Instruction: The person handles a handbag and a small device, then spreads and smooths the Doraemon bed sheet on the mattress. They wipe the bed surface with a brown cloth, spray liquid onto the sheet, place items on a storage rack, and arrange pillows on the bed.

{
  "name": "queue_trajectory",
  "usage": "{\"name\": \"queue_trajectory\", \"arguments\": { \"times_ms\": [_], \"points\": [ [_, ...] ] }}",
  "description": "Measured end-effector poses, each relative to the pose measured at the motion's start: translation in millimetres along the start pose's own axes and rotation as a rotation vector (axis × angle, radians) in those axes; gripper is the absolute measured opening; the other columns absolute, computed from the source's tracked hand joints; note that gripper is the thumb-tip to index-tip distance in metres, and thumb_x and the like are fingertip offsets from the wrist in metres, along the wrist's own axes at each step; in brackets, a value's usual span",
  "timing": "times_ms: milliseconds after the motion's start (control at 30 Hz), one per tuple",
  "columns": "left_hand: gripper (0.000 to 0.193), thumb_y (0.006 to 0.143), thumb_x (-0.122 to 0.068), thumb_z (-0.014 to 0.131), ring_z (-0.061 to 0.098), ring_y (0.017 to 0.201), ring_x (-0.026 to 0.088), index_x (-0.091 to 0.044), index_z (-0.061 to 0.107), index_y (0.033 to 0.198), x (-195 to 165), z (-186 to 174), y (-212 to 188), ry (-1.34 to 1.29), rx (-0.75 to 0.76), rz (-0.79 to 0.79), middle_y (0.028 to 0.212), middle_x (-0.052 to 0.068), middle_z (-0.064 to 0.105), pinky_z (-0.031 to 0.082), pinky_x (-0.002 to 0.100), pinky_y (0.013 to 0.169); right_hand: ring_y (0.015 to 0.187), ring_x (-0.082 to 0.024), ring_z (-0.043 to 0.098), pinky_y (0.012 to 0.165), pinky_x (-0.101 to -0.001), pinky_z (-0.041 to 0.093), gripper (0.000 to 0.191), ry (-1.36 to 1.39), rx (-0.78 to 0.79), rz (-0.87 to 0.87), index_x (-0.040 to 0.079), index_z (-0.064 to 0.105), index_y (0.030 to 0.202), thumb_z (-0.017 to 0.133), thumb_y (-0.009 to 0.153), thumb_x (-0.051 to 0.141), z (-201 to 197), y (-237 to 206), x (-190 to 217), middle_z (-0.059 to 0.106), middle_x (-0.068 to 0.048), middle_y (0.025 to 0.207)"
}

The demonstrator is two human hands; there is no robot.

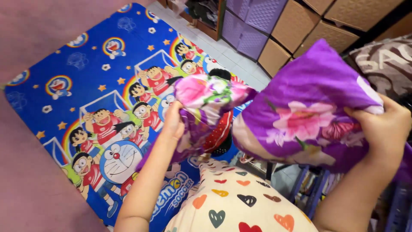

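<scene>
A purple pillowcase with pink flowers (300, 107) is held up in front of me, partly over a pillow. My right hand (384, 126) grips its right side, fingers closed on the cloth. My left hand (174, 122) clutches the bunched left end of the same purple floral cloth (206, 96), which hangs down over a red dotted piece of fabric. Below the cloth lies a cream pillow with coloured hearts (231, 206).
A blue cartoon-printed mat (86, 99) covers the floor at left, beside pink flooring (25, 180). Purple and tan woven drawers (274, 30) stand at the top. A brown patterned cushion (386, 64) sits at the right.
</scene>
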State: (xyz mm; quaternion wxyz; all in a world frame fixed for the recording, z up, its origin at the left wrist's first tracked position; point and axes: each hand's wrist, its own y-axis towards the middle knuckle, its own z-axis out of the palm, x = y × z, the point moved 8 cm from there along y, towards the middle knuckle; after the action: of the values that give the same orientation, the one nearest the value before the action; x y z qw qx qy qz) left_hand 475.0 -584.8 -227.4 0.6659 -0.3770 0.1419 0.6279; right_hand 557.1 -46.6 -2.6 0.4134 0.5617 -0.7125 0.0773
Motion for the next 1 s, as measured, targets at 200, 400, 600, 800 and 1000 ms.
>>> {"name": "queue_trajectory", "arguments": {
  "times_ms": [200,400,600,800,1000],
  "points": [
    [0.022,0.086,-0.007,0.055,0.07,0.088,0.02,-0.002,0.068,0.103,-31.2,8.1,27.8,0.029,-0.063,0.12,0.098,0.008,0.071,0.057,0.036,0.08,0.095,-0.008,0.065,0.087,-0.0279,0.053,0.044,0.082,-0.042,-0.037,-0.001,0.076,0.124,0.086,0.083,0.01,6.1,38.6,-26.9,0.076,-0.007,0.107],
    [0.022,0.084,-0.006,0.053,0.071,0.095,0.019,-0.001,0.068,0.1,-58.2,32.1,72.8,0.069,-0.148,0.254,0.1,0.007,0.072,0.059,0.035,0.086,0.094,-0.009,0.068,0.087,-0.0286,0.054,0.046,0.138,-0.036,-0.07,0.002,0.075,0.126,0.085,0.083,0.014,47.5,93.9,-50.8,0.078,-0.007,0.108],
    [0.013,0.086,-0.003,0.054,0.068,0.099,0.021,0.001,0.065,0.093,-61.9,58.2,123.3,-0.025,-0.169,0.327,0.103,0.009,0.069,0.058,0.038,0.092,0.088,-0.012,0.07,0.081,-0.0307,0.053,0.048,0.004,-0.041,-0.024,0.008,0.077,0.125,0.089,0.08,0.017,72.1,147.2,-68.3,0.076,-0.011,0.101],
    [0.01,0.085,-0.001,0.053,0.066,0.1,0.022,-0.002,0.062,0.09,-58.2,87.4,146.6,-0.099,-0.094,0.366,0.103,0.009,0.068,0.058,0.039,0.096,0.095,-0.008,0.066,0.088,-0.0273,0.054,0.042,0.153,-0.07,-0.108,0.001,0.076,0.125,0.084,0.085,0.008,54.0,182.4,-73.6,0.077,-0.005,0.108],
    [0.014,0.085,-0.002,0.054,0.068,0.098,0.022,0.001,0.066,0.092,-38.0,128.2,186.2,-0.1,-0.043,0.328,0.102,0.01,0.069,0.058,0.037,0.092,0.106,-0.006,0.066,0.099,-0.025,0.054,0.039,0.365,-0.111,-0.222,-0.004,0.073,0.129,0.078,0.09,-0.004,30.6,221.1,-70.0,0.075,-0.001,0.119]
  ]
}}
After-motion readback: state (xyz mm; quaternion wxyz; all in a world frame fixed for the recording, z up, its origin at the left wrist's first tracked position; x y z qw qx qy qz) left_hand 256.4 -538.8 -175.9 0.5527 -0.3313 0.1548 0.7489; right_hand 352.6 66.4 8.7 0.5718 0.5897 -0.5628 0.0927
